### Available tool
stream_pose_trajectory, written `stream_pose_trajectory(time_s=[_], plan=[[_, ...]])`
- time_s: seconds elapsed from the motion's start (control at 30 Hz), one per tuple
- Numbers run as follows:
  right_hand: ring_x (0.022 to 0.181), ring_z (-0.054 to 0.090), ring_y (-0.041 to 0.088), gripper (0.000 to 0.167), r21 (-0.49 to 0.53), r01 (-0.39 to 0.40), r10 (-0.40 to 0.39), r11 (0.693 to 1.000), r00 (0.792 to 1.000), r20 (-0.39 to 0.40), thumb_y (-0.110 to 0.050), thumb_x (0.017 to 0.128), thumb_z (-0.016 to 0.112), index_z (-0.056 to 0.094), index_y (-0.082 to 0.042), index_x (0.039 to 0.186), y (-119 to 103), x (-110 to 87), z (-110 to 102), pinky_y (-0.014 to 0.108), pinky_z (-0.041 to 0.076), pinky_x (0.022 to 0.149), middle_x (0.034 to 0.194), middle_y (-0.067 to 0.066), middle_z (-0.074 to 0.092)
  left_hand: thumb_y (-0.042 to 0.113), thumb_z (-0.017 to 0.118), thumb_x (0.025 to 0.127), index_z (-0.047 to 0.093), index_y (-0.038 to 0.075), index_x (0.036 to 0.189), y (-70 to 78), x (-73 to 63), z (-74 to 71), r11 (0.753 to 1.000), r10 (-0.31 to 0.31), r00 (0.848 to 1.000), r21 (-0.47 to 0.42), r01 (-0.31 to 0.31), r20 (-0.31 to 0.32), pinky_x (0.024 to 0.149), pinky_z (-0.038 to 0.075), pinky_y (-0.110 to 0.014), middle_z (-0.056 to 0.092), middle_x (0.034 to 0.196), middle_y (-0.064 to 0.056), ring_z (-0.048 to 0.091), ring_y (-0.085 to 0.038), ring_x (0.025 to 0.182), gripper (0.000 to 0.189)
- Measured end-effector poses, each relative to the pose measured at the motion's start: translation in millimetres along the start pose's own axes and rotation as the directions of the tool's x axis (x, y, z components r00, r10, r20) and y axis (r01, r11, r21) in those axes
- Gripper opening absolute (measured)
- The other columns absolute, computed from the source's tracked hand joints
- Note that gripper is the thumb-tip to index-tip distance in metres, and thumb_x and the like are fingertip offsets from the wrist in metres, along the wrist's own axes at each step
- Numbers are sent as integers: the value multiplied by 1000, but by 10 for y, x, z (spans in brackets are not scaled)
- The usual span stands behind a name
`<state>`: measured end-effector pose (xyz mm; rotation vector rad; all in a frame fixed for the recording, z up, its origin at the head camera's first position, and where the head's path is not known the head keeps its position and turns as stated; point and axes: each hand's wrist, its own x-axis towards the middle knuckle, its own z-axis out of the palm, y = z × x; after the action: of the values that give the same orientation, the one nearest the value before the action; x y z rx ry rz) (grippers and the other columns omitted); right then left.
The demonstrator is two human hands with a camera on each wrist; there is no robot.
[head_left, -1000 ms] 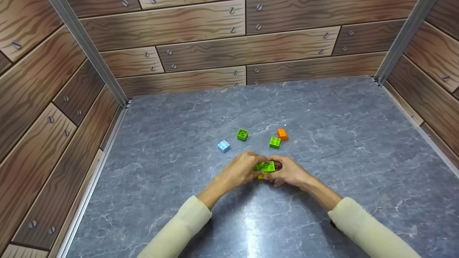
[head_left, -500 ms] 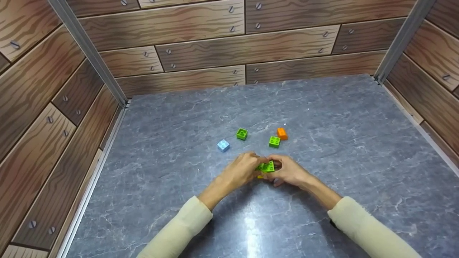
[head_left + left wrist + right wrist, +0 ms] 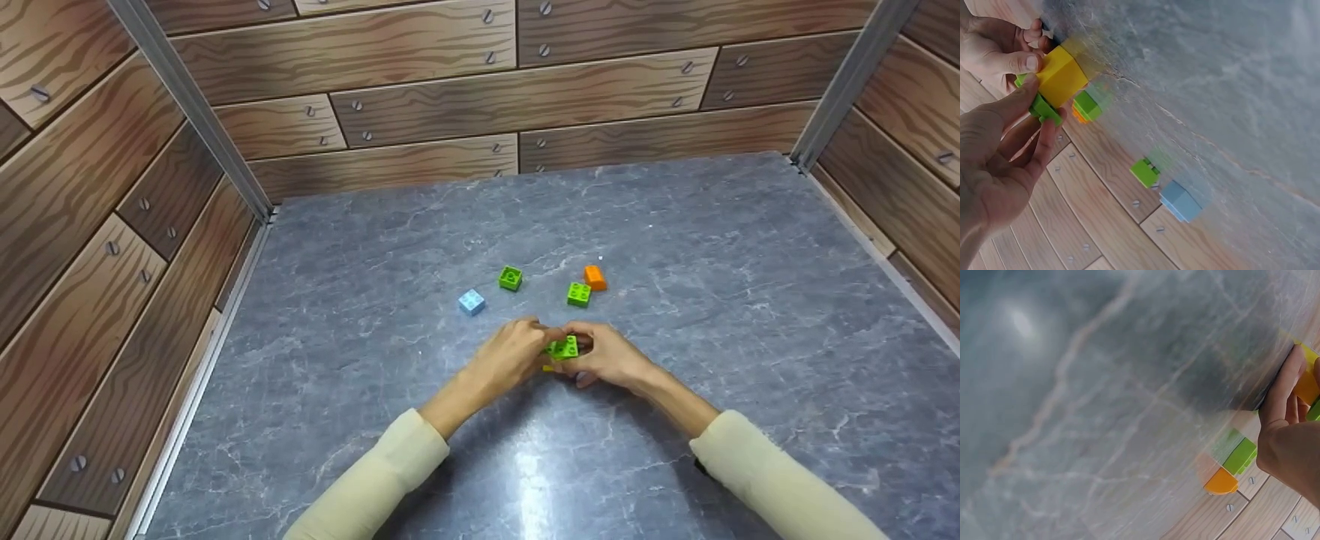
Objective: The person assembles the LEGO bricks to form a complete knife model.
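Observation:
Both hands meet over a small stack: a light green studded brick (image 3: 564,347) on top of a yellow block (image 3: 1062,77). My left hand (image 3: 510,354) pinches the green brick between thumb and fingers from the left. From the other side my right hand (image 3: 613,358) grips the stack, its thumb at the yellow block's edge in the left wrist view. In the head view only a sliver of yellow shows beneath the green brick, the rest hidden by fingers. The right wrist view catches the yellow block (image 3: 1309,379) partly behind the right hand (image 3: 1292,441).
Beyond the hands lie a light blue brick (image 3: 472,302), an upturned green brick (image 3: 511,278), a studs-up green brick (image 3: 579,294) and an orange piece (image 3: 595,277) close behind it. Wood-patterned walls (image 3: 420,97) bound the grey marbled tabletop (image 3: 360,262) at back and sides.
The left fingers have shifted slightly right, so less of the green brick's top shows between the hands. The right hand keeps its hold; the loose bricks have stayed put.

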<state>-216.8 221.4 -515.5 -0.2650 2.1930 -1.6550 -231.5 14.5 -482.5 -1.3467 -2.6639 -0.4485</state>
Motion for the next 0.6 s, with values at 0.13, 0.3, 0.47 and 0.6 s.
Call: stream_pose_trajectory(time_s=[0.13,0.3,0.47,0.6], plan=[[80,71,21,52,-6,-2,2,1000,1000,-5,-6,89,81,61,1,136,6,-15,-1,38,62,63,111,18,74,24,77,93,75,14,121,-32,-15,33,1000,16,1000,-17,-16,-12,77,59,-30,79,104,1,69,-19,91,29],[79,71,22,52,-18,-1,1,1000,1000,-13,-6,89,81,60,2,136,17,-24,-2,39,63,64,115,20,73,21,77,94,75,14,125,-71,-26,57,998,10,1000,-62,-11,-4,82,59,-28,78,109,0,69,-18,96,31],[81,71,21,52,-4,-16,16,1000,1000,-8,-6,89,81,59,2,137,16,-22,3,37,62,63,113,18,73,14,79,92,73,11,129,-113,-32,58,990,-14,1000,-140,16,17,92,57,-27,76,119,-4,71,-18,107,37],[83,71,22,51,1,-5,5,1000,1000,-6,-5,89,80,60,2,136,-2,-14,10,36,62,63,112,18,73,12,80,91,72,11,130,-154,-39,45,981,-39,999,-191,43,25,98,54,-28,74,124,-6,70,-20,114,40]])
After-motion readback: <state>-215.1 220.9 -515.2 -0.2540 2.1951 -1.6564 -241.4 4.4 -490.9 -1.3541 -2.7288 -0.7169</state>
